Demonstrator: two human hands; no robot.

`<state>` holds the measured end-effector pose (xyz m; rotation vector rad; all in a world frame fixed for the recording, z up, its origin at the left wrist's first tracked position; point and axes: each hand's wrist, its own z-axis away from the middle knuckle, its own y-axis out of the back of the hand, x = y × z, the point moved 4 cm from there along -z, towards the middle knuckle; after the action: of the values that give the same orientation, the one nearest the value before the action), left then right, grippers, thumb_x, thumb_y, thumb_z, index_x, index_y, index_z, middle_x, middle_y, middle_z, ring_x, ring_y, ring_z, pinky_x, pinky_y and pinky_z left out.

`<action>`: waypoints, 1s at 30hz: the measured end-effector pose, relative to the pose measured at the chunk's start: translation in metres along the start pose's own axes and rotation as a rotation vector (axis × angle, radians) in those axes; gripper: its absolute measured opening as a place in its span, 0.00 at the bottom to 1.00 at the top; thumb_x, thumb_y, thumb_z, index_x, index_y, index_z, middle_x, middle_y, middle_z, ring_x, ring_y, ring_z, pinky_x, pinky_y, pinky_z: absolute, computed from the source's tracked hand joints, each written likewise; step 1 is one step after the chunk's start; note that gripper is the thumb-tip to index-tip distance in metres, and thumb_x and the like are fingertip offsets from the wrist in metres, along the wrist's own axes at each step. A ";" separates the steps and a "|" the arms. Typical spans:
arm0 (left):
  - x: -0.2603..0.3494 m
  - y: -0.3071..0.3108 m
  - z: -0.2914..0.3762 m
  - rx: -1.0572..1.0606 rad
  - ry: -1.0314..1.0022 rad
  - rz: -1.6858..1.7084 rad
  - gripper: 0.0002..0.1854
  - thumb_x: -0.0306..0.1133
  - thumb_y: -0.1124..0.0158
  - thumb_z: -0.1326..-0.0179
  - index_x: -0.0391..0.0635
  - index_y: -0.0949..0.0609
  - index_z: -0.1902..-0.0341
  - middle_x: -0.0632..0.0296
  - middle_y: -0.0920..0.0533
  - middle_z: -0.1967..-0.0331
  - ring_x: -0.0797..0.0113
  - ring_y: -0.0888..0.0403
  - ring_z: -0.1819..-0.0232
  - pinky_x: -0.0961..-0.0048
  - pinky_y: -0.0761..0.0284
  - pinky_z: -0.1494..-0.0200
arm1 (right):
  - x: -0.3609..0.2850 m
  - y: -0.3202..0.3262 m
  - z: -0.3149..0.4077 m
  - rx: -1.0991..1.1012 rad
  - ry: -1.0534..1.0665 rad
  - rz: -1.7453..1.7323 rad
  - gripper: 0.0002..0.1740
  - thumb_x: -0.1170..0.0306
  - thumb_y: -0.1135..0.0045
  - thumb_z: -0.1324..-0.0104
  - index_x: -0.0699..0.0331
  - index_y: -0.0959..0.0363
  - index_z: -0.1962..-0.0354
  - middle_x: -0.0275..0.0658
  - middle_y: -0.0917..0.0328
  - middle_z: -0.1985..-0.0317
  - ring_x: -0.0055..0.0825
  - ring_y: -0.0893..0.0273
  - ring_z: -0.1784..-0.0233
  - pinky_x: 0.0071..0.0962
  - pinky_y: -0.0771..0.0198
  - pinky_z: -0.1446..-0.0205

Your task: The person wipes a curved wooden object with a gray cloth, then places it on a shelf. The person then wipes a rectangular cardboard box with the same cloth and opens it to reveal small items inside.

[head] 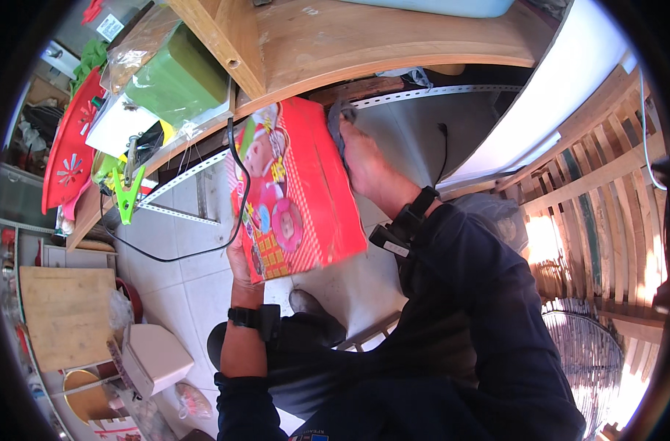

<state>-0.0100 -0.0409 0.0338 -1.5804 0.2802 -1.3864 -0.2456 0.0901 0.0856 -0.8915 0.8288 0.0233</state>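
A red printed cardboard box (324,193) with cartoon pictures is held up, tilted, in front of the wooden shelf. My left hand (241,259) grips its lower left side, the fingers mostly hidden behind it. At the box's upper right edge, my right hand (360,149) holds a grey cloth (338,124) that touches the box's side. A black cable (248,193) hangs from the shelf and crosses the left part of the box.
The wooden shelf (368,41) runs above, with a green container (175,77) in clear plastic and a red plastic basket (73,149) at left. A bright green clip (128,195) hangs at its edge. A wooden board (67,317) and a pale bin (156,358) stand lower left; a slatted wooden bench (605,204) is at right.
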 end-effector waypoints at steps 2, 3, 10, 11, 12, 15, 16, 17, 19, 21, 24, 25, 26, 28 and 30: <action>0.005 -0.008 -0.002 -0.039 -0.075 0.013 0.28 0.47 0.51 0.22 0.42 0.32 0.27 0.54 0.23 0.32 0.57 0.20 0.37 0.58 0.24 0.33 | 0.019 0.002 0.004 -0.064 -0.154 -0.066 0.28 0.49 0.59 0.20 0.66 0.29 0.41 0.47 0.18 0.48 0.36 0.16 0.49 0.40 0.20 0.43; 0.009 -0.010 -0.004 -0.009 -0.106 0.026 0.29 0.48 0.49 0.23 0.42 0.32 0.27 0.53 0.23 0.32 0.56 0.20 0.37 0.56 0.24 0.34 | 0.029 0.000 0.006 -0.143 -0.210 -0.122 0.27 0.50 0.58 0.20 0.65 0.29 0.41 0.47 0.18 0.48 0.36 0.16 0.50 0.41 0.19 0.45; 0.030 -0.025 -0.009 0.012 -0.316 0.020 0.33 0.52 0.43 0.27 0.44 0.34 0.27 0.54 0.22 0.34 0.55 0.20 0.37 0.52 0.22 0.36 | 0.069 -0.022 0.026 -0.280 -0.223 -0.232 0.29 0.50 0.59 0.21 0.63 0.31 0.37 0.45 0.19 0.42 0.37 0.19 0.42 0.41 0.23 0.36; 0.028 -0.027 -0.009 0.024 -0.320 0.037 0.33 0.51 0.42 0.27 0.45 0.34 0.27 0.54 0.22 0.34 0.55 0.21 0.36 0.52 0.22 0.35 | 0.074 -0.022 0.026 -0.216 -0.187 -0.255 0.29 0.50 0.58 0.21 0.63 0.32 0.36 0.44 0.19 0.41 0.37 0.19 0.41 0.41 0.24 0.34; 0.026 -0.029 -0.009 0.041 -0.328 0.040 0.32 0.50 0.41 0.27 0.45 0.34 0.27 0.54 0.23 0.34 0.56 0.21 0.36 0.53 0.22 0.35 | 0.080 -0.023 0.028 -0.222 -0.170 -0.278 0.29 0.50 0.58 0.21 0.63 0.32 0.36 0.44 0.19 0.42 0.37 0.19 0.41 0.41 0.24 0.34; 0.020 -0.038 -0.012 0.053 -0.335 0.032 0.32 0.49 0.41 0.27 0.46 0.34 0.27 0.56 0.23 0.33 0.57 0.21 0.36 0.53 0.24 0.34 | 0.105 -0.016 0.034 -0.146 -0.178 -0.296 0.28 0.50 0.61 0.21 0.63 0.31 0.39 0.44 0.19 0.43 0.38 0.18 0.41 0.43 0.23 0.36; 0.018 -0.041 -0.013 0.045 -0.331 0.032 0.32 0.50 0.42 0.27 0.46 0.34 0.27 0.56 0.23 0.33 0.57 0.21 0.36 0.54 0.24 0.34 | 0.115 -0.013 0.037 -0.100 -0.212 -0.279 0.27 0.50 0.62 0.21 0.63 0.31 0.40 0.44 0.18 0.44 0.39 0.18 0.43 0.44 0.22 0.37; 0.016 -0.042 -0.015 0.060 -0.332 0.030 0.32 0.50 0.42 0.26 0.46 0.34 0.27 0.56 0.23 0.33 0.57 0.22 0.36 0.54 0.25 0.33 | 0.124 -0.011 0.041 -0.079 -0.236 -0.266 0.27 0.50 0.63 0.21 0.63 0.30 0.41 0.45 0.18 0.44 0.39 0.17 0.44 0.45 0.21 0.39; 0.009 -0.044 -0.020 0.050 -0.302 0.046 0.32 0.51 0.44 0.26 0.45 0.33 0.27 0.56 0.23 0.34 0.57 0.22 0.36 0.54 0.26 0.33 | 0.142 -0.013 0.050 -0.075 -0.306 -0.240 0.27 0.48 0.65 0.20 0.63 0.29 0.47 0.45 0.16 0.55 0.41 0.15 0.56 0.46 0.17 0.51; 0.003 -0.042 -0.026 -0.017 -0.280 0.071 0.32 0.52 0.45 0.25 0.45 0.33 0.27 0.56 0.23 0.34 0.57 0.22 0.36 0.55 0.26 0.33 | 0.157 -0.014 0.069 -0.089 -0.453 -0.075 0.27 0.49 0.66 0.20 0.64 0.29 0.49 0.46 0.17 0.60 0.41 0.16 0.63 0.45 0.17 0.57; 0.000 -0.022 -0.033 0.190 -0.339 -0.143 0.31 0.50 0.45 0.24 0.44 0.33 0.27 0.55 0.24 0.33 0.57 0.22 0.36 0.55 0.26 0.33 | 0.161 -0.022 0.086 -0.216 -0.575 0.029 0.25 0.53 0.60 0.20 0.68 0.29 0.49 0.50 0.17 0.63 0.40 0.15 0.67 0.41 0.16 0.62; -0.001 -0.017 -0.034 0.210 -0.364 -0.204 0.30 0.49 0.45 0.24 0.44 0.33 0.27 0.56 0.25 0.33 0.58 0.23 0.36 0.56 0.26 0.33 | 0.157 -0.020 0.086 -0.179 -0.549 0.073 0.24 0.52 0.60 0.21 0.67 0.29 0.50 0.49 0.17 0.64 0.40 0.16 0.69 0.41 0.17 0.65; -0.003 -0.011 -0.039 0.238 -0.304 -0.107 0.36 0.42 0.39 0.27 0.44 0.43 0.23 0.55 0.28 0.35 0.60 0.22 0.38 0.61 0.21 0.39 | 0.150 -0.019 0.084 -0.173 -0.542 0.093 0.24 0.52 0.59 0.21 0.66 0.30 0.50 0.49 0.18 0.65 0.40 0.17 0.72 0.40 0.17 0.67; -0.003 -0.008 -0.043 0.182 -0.357 -0.156 0.37 0.41 0.38 0.28 0.45 0.43 0.23 0.55 0.28 0.34 0.61 0.23 0.38 0.60 0.21 0.39 | 0.131 -0.013 0.075 -0.158 -0.505 0.117 0.23 0.51 0.57 0.22 0.63 0.33 0.48 0.48 0.20 0.67 0.40 0.19 0.77 0.40 0.18 0.72; -0.003 -0.006 -0.043 0.227 -0.377 -0.212 0.37 0.41 0.39 0.28 0.46 0.44 0.23 0.55 0.28 0.34 0.61 0.22 0.38 0.60 0.20 0.39 | 0.103 0.001 0.060 -0.110 -0.434 0.138 0.23 0.50 0.59 0.22 0.61 0.34 0.47 0.48 0.20 0.68 0.39 0.20 0.78 0.41 0.19 0.75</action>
<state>-0.0501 -0.0575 0.0305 -1.6735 -0.2691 -1.1963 -0.1362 0.1007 0.0392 -0.8887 0.4839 0.3742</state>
